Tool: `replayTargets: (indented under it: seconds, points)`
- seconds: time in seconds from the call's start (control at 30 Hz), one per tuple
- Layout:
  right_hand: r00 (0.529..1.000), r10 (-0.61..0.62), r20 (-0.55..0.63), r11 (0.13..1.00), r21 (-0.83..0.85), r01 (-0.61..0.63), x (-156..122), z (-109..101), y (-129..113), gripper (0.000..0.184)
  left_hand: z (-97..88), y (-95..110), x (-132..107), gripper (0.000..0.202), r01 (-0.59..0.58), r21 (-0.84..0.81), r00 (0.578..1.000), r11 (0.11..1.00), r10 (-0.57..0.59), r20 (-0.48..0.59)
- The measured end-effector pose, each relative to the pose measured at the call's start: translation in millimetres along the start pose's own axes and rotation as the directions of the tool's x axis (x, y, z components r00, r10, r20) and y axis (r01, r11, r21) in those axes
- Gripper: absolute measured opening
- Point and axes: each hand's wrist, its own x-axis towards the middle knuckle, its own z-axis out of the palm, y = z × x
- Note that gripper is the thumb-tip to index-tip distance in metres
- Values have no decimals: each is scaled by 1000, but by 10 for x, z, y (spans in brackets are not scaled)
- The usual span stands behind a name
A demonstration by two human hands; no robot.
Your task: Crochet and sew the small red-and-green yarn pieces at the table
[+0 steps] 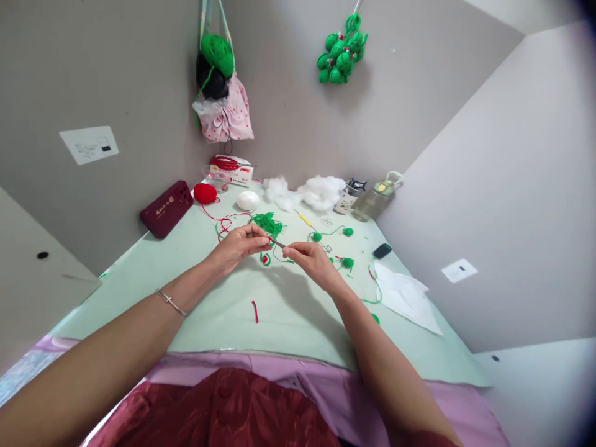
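Note:
Over the middle of the table, my left hand (pixel 244 245) pinches a small red, white and green crocheted piece (pixel 269 241), mostly covered by the fingers. My right hand (pixel 310 257) is closed on a thin dark tool (pixel 278 243), its tip at that piece; the exact kind of tool is too small to tell. Just below the fingers is a round green, white and red crocheted piece (pixel 265 259), with a thin strand curving nearby. Behind my left hand lies a tangle of green yarn (pixel 267 223).
Around the back are a red yarn ball (pixel 205 193), white yarn ball (pixel 247 200), white stuffing (pixel 321 191), pen cup (pixel 347 198) and bottle (pixel 375 200). Green crocheted balls (pixel 347 262) and white paper (pixel 405 295) lie right. A phone (pixel 166 209) leans left; a red strip (pixel 255 311) lies in front.

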Motion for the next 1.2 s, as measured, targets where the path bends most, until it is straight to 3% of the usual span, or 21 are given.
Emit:
replayTargets:
  seconds: [0.3, 0.37, 0.43, 0.5, 0.53, 0.57, 0.63, 0.7, 0.77, 0.83, 0.9, 1.07, 1.13, 1.2]
  points:
    - [999, -25, 36, 991, 130, 20, -1, -30, 47, 40, -19, 29, 12, 22, 10, 23, 999, 1000, -11, 31]
    - [989, -66, 131, 981, 191, 40, -33, -83, 41, 40, -78, 86, 29, 23, 9, 76, 1000, 997, -11, 22]
    - [931, -128, 342, 971, 233, 48, -65, -128, 36, 39, -161, 166, 44, 24, -21, 167, 998, 986, 31, -56]
    - [814, -179, 553, 976, 205, 76, -81, -141, 42, 36, -254, 247, 52, 25, -50, 308, 978, 950, 109, -180]
    - [769, -185, 611, 981, 165, 105, -80, -132, 54, 34, -298, 279, 54, 26, -52, 407, 960, 912, 157, -230]
    - [756, -176, 630, 984, 114, 134, -73, -116, 73, 31, -338, 302, 54, 27, -50, 526, 939, 849, 220, -266]
    - [823, -127, 553, 985, -26, 169, -42, -70, 131, 26, -398, 316, 54, 25, -46, 765, 884, 642, 384, -269]
    - [929, -97, 357, 971, -172, 168, 1, -25, 202, 21, -427, 290, 57, 21, -53, 902, 840, 428, 508, -192]
    - [979, -124, 161, 945, -281, 166, 44, 13, 266, 19, -430, 242, 64, 19, -81, 942, 854, 326, 509, -103]
    - [984, -168, 53, 921, -347, 176, 77, 47, 311, 18, -422, 188, 72, 19, -113, 946, 916, 304, 401, -20]
    - [981, -192, 15, 903, -390, 183, 99, 77, 338, 17, -421, 139, 79, 18, -135, 954, 959, 269, 277, 58]
    - [977, -208, -43, 894, -414, 173, 130, 104, 365, 18, -427, 56, 73, 11, -150, 976, 985, 156, 108, 135]
    - [974, -207, -87, 915, -371, 162, 130, 104, 349, 17, -379, 42, 51, 14, -171, 965, 984, 200, 92, 155]
    - [971, -210, -111, 955, -234, 180, 114, 119, 308, 19, -289, 37, 19, 17, -224, 925, 974, 307, 101, 202]
